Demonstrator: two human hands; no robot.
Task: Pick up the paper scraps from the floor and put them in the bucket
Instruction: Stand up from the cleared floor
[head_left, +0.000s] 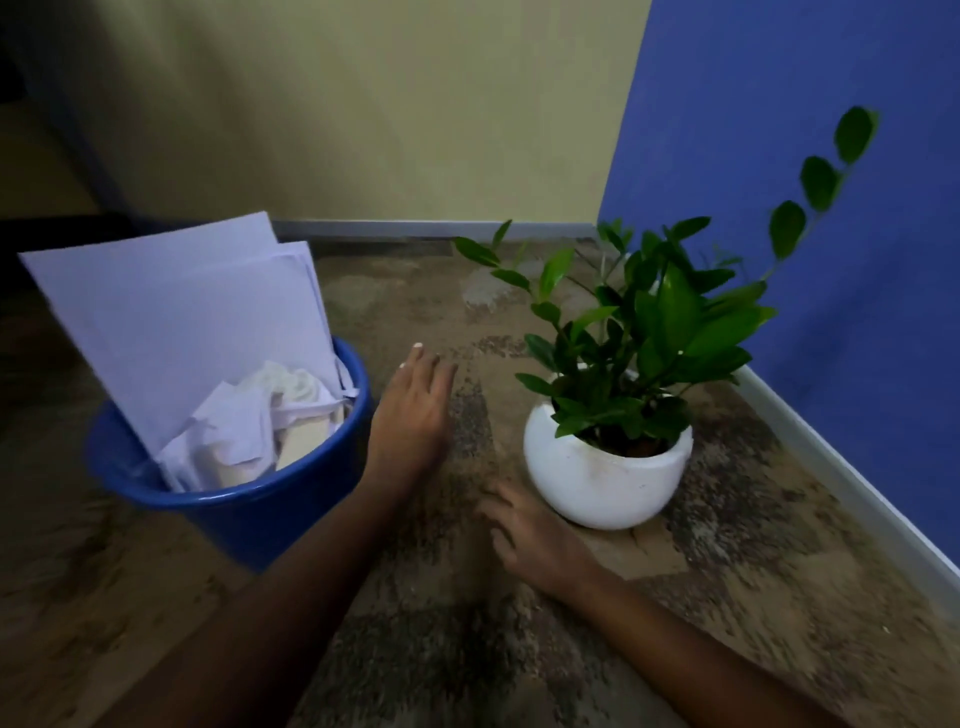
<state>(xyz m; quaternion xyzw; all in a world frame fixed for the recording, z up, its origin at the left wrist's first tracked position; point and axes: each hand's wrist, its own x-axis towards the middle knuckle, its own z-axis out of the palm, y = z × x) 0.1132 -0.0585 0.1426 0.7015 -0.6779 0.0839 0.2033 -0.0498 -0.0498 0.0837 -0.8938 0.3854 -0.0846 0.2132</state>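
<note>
Blue bucket (228, 514) sits on the floor (727, 571) at left, stuffed with flat white paper sheets (171, 322) leaning up and left, plus crumpled paper scraps (244, 415) down inside. The sheets' long axis runs up out of the rim, tilted toward the far left.

No loose scraps visible on the floor anywhere in view; the mottled brown floor between bucket and plant shows only speckle. Task looks near done or done, as a judgement.

Left hand (415, 405) is open, fingers spread, palm down, just right of the bucket rim, holding nothing. Right hand (535, 535) is also open and empty, palm down, low over the floor, just beside the near-left base of the white pot (602, 478); touching or not, cannot tell, the frame is blurred.

Left hand is the nearer one to the bucket; the bucket lies directly left of it. The right hand would have to cross the left arm to reach it.

Edges: the plant (660, 332) in the pot crowds the right side, leaves overhang toward centre. Blue wall (805, 182) and its skirting close off the far right; yellow wall (363, 104) closes the far side. Open room is the strip of floor between bucket and pot, and the near floor under both forearms. Any further scrap would be outside this view, likely near or left.
</note>
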